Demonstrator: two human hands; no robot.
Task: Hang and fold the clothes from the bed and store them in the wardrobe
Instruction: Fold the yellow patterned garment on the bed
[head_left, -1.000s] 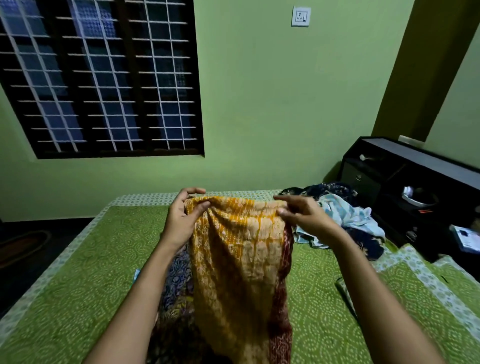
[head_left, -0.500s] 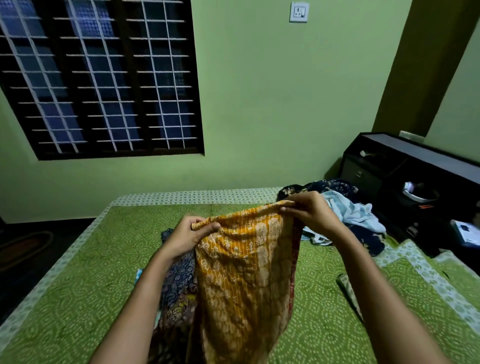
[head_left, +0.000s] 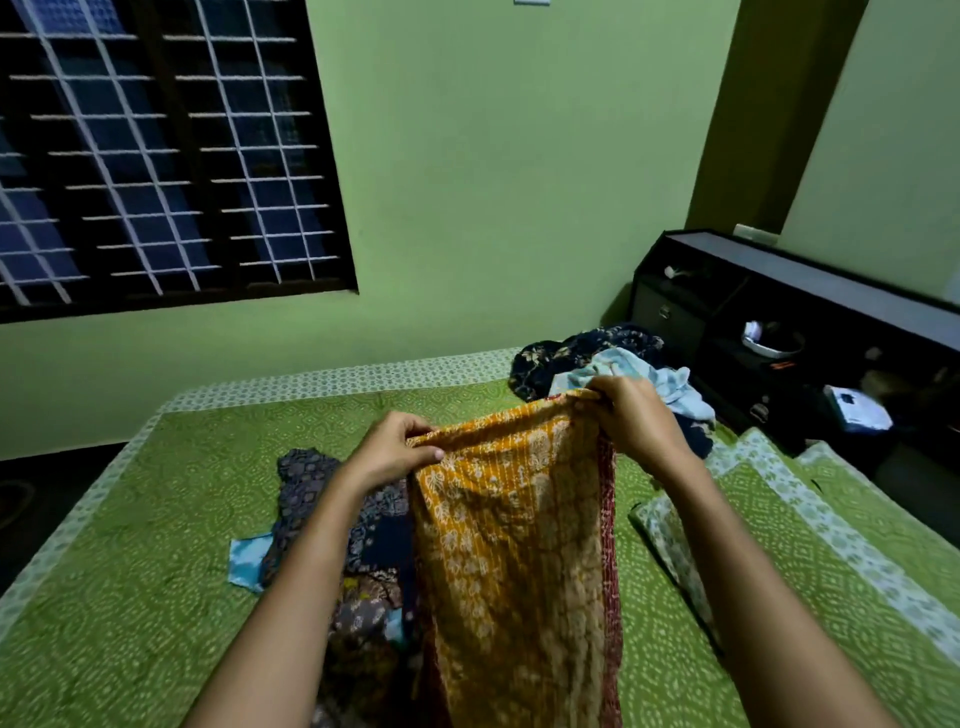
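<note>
Mustard-yellow printed cloth garment (head_left: 514, 545) hangs lengthwise, top edge stretched between left hand (head_left: 387, 452), pinching the nearer corner, and right hand (head_left: 631, 415), gripping the farther, higher corner.

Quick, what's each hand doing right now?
Left hand: pinching the top edge of the yellow cloth.
Right hand: gripping the cloth's other top corner.

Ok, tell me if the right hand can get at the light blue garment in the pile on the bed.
Probably yes, once it lets go: the right hand pinches the top edge of the yellow cloth, and the light blue garment lies just beyond it on the bed with nothing between.
</note>
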